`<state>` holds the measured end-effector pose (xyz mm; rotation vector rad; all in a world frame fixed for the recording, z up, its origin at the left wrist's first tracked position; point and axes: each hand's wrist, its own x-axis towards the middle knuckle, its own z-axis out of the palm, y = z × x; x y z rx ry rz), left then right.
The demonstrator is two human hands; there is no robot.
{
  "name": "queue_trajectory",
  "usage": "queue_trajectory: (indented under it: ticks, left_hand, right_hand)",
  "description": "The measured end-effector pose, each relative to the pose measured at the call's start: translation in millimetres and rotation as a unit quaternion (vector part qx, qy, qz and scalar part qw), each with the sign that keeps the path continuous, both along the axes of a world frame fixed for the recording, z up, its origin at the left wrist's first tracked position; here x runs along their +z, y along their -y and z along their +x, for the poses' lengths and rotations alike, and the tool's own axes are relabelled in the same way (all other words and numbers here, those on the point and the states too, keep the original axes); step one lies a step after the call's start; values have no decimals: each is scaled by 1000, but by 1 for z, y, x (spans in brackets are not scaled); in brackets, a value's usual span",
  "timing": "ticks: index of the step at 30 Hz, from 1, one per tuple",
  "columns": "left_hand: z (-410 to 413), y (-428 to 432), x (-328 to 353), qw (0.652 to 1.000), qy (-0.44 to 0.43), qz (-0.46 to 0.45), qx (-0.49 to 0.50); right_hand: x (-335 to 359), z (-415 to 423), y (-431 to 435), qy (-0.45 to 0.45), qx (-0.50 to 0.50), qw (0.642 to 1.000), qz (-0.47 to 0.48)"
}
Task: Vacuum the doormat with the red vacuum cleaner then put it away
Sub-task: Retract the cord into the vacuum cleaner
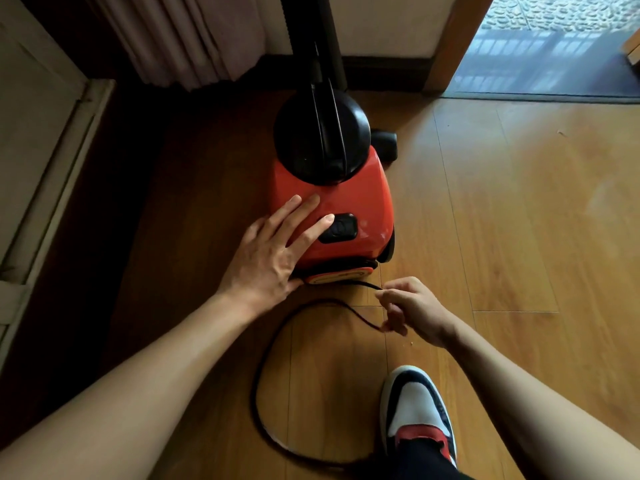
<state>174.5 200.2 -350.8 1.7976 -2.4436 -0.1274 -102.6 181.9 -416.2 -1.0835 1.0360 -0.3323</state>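
Fingers of the left hand lie straight and spread, pressed flat on the red vacuum. The forefinger tip touches the edge of a black button. The right hand, at 4 o'clock from the left, has curled fingers that pinch the black cord just behind the vacuum's rear. The cord leaves the rear, passes through that pinch, then loops across the floor toward 7 o'clock and round to a shoe at 6 o'clock. The vacuum stands on the floor at 12 o'clock, a curtain at 11 o'clock and an open doorway at 2 o'clock.
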Motion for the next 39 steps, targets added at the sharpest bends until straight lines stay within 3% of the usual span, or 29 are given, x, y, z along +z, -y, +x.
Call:
queue_trajectory:
  ticks: [6, 10, 16, 18, 20, 22, 26, 31, 35, 39]
  left_hand:
    - [0, 0, 0, 1000, -5, -3, 1]
    - [0, 0, 0, 1000, -11, -2, 4]
    - [-1, 1, 0, 1000, -17, -3, 1]
    - [-2, 1, 0, 1000, -18, 0, -1]
    - [-1, 0, -1, 1000, -20, 3, -1]
    - [-1, -1, -1, 1000, -23, 4, -3]
    - [-1, 0, 0, 1000, -28, 9, -2]
    - [-1, 1, 0, 999, -38, 7, -5]
    - [0, 1, -1, 999, -39, 1, -10]
    - [1, 0, 3, 998, -57, 19, -18]
  right_hand:
    - [-2, -16, -3, 6, -72, 997, 41]
    - [-3, -14, 3, -1, -171, 982, 83]
    - [6, -10, 4, 191, -283, 910, 236]
    - [8, -8, 4, 154, -295, 913, 236]
    - [8, -3, 6, 44, -277, 936, 214]
    - [10, 6, 9, -17, -276, 936, 216]
    - [18, 17, 12, 59, -353, 900, 250]
    - [40, 18, 2, 153, -313, 915, 204]
    - [58, 24, -2, 155, -229, 957, 89]
    - [68, 39, -14, 141, -178, 974, -18]
